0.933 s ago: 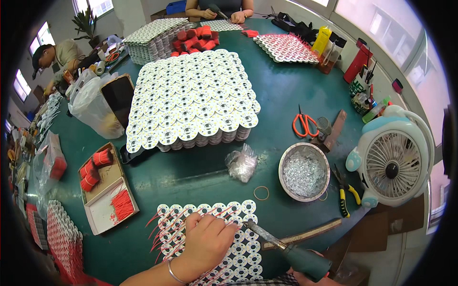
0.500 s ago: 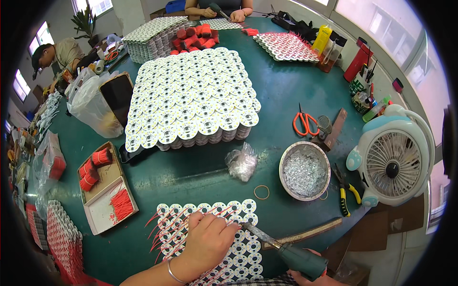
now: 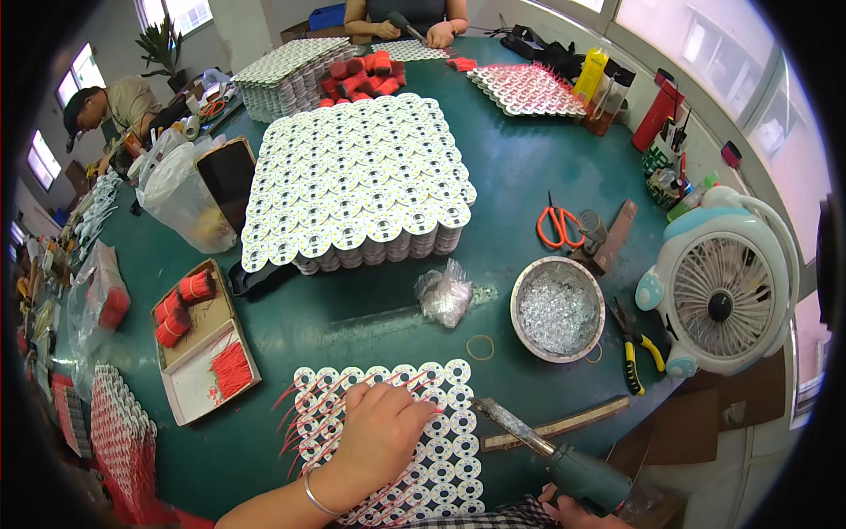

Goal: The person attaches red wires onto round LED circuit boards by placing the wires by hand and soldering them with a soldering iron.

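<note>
A panel of round white circuit boards [image 3: 457, 398] lies in front of me, with red wires [image 3: 313, 414] slanting across its left and middle parts. My left hand [image 3: 385, 432] rests over the panel, its fingers pinched at a red wire whose end shows by the fingertips. In my right hand [image 3: 573, 511], low at the right, is a soldering iron [image 3: 586, 476] with a green handle and a long metal barrel. The iron's tip is just right of the panel, apart from my left fingertips. My right fingers are partly hidden behind the handle.
Beyond the panel stands a tall stack of boards [image 3: 352, 176]. A bowl of clear bits [image 3: 520, 331], pliers [image 3: 648, 353], orange scissors [image 3: 557, 227], a wooden strip [image 3: 564, 421] and a fan [image 3: 714, 291] sit right. A box [image 3: 176, 410] holds red wires. Another person [image 3: 410, 16] works opposite.
The soldering iron has moved right, its tip drawing away from my left fingertips and the panel. My left hand stays pinched in nearly the same place; the whole view has shifted slightly.
</note>
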The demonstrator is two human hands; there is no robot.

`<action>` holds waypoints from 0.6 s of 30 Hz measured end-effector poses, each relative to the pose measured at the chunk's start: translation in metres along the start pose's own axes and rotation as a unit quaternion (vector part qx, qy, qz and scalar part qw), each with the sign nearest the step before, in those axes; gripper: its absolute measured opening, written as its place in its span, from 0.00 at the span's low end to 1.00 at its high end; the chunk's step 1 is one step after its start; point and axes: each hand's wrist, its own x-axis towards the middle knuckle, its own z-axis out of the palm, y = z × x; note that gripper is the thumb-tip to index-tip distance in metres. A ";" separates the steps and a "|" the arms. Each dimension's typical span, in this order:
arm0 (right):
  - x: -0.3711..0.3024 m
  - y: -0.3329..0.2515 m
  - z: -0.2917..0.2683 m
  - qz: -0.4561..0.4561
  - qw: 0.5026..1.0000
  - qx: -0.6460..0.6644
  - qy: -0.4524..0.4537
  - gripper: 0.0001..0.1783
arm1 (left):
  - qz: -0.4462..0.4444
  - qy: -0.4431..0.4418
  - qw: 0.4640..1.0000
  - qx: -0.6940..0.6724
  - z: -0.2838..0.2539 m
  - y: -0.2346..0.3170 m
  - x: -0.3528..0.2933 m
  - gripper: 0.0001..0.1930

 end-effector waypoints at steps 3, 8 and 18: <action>-0.013 0.004 -0.009 0.020 0.999 0.010 -0.028 0.25 | -0.014 0.009 1.000 -0.022 -0.013 0.011 -0.004 0.08; -0.011 -0.001 0.007 0.157 0.960 0.232 -0.006 0.27 | -0.033 0.006 0.999 0.015 -0.015 0.017 -0.018 0.07; 0.009 -0.015 0.004 -0.042 0.997 -0.035 -0.062 0.16 | -0.024 0.026 0.999 0.007 -0.003 0.013 -0.019 0.05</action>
